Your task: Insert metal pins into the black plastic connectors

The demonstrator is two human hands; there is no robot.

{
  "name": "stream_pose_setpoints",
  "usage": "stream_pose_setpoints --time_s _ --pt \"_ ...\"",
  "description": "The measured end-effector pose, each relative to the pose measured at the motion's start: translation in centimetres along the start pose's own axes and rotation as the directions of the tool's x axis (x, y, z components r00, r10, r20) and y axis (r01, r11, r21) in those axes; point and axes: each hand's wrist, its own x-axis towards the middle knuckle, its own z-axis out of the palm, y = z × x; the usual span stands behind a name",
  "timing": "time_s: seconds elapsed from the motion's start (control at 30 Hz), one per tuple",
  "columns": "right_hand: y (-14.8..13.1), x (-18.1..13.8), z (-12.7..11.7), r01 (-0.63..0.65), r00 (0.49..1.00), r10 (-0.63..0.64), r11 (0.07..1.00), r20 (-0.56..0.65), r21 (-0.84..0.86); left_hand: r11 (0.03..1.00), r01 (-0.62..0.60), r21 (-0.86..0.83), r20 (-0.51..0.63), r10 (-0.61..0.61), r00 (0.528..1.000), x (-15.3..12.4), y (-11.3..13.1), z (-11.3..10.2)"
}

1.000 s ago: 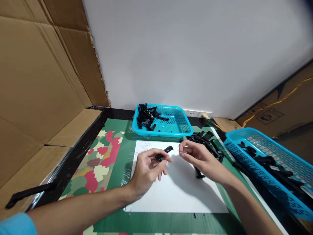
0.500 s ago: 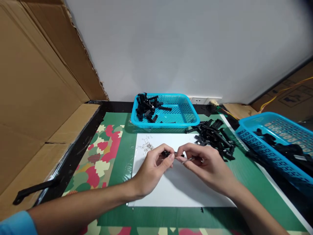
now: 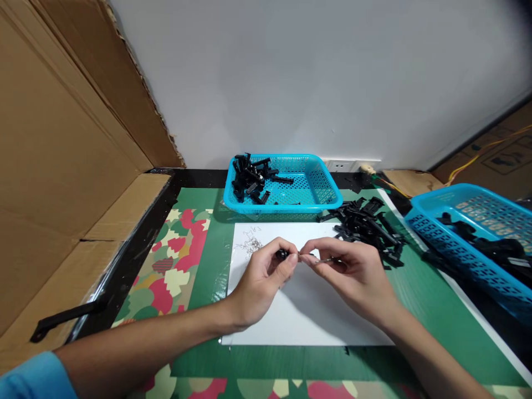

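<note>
My left hand (image 3: pixel 268 280) is closed on a small black plastic part (image 3: pixel 282 254), which its fingers partly cover. Close beside it, fingertips almost meeting, my right hand (image 3: pixel 351 271) pinches at the part's right end. A thin metal tool (image 3: pixel 328 260) lies across the right fingers; its kind cannot be made out. Both hands are above a white sheet (image 3: pixel 307 321). Thin, bent metal pieces (image 3: pixel 251 244) form a loose heap on the sheet, left of and beyond my left hand.
A blue basket (image 3: pixel 282 209) with black parts stands at the back. Right of the sheet lies a pile of black parts (image 3: pixel 369 227). Another blue basket (image 3: pixel 469 244) holds black pieces at the far right. Cardboard (image 3: pixel 62 111) walls the left side.
The view has shifted slightly. My fingertips stay close together at the black part, and the metal tool in my right hand now lies flatter.
</note>
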Motion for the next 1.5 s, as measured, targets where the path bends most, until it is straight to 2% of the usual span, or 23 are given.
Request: stream_pose_setpoints --time_s 0.27,0.37,0.5,0.6,0.77,0.9,1.0,1.1,1.27,1.37,1.5 --pt "0.6 -0.2 0.4 0.060 0.997 -0.062 0.997 -0.044 -0.045 0.997 0.034 -0.064 0.001 -0.034 0.999 0.3 0.0 -0.1" --pt "0.5 0.0 0.7 0.044 0.997 -0.047 0.998 -0.065 -0.056 0.997 0.052 -0.064 -0.004 -0.052 0.999 0.3 0.0 -0.1" --pt "0.5 0.1 1.1 0.013 0.999 -0.014 1.000 -0.035 -0.026 0.997 0.060 -0.052 -0.012 -0.061 0.998 0.3 -0.2 -0.2" --pt "0.3 0.1 0.9 -0.053 0.999 0.054 0.998 -0.004 0.031 0.997 0.071 -0.034 -0.013 -0.071 0.997 0.4 -0.4 -0.3" --pt "0.0 0.1 0.2 -0.217 0.976 0.203 0.951 0.083 0.220 0.993 0.109 -0.050 -0.033 -0.110 0.993 0.5 -0.1 -0.3" --pt "-0.1 0.5 -0.2 -0.381 0.919 0.317 0.866 0.234 0.324 0.997 0.075 -0.006 -0.010 -0.075 0.997 0.3 0.0 -0.2" --pt "-0.1 0.6 0.0 -0.448 0.884 0.354 0.827 0.305 0.341 0.998 0.024 0.060 0.022 -0.025 0.999 0.2 0.0 -0.2" --pt "-0.2 0.5 0.3 -0.427 0.898 0.356 0.844 0.257 0.324 0.998 0.026 0.050 0.025 -0.028 0.999 0.2 -0.1 -0.2" --pt "-0.4 0.2 0.8 -0.249 0.968 0.247 0.956 0.036 0.156 0.998 0.054 -0.042 -0.018 -0.054 0.998 0.4 -0.4 -0.3" --pt "-0.5 0.2 1.1 -0.210 0.978 0.211 0.970 0.010 0.125 0.999 0.043 -0.030 -0.029 -0.044 0.999 0.5 -0.6 -0.3" --pt "-0.5 0.2 1.4 -0.235 0.972 0.235 0.951 0.024 0.201 1.000 0.025 0.018 -0.017 -0.025 1.000 0.4 -0.6 -0.3"
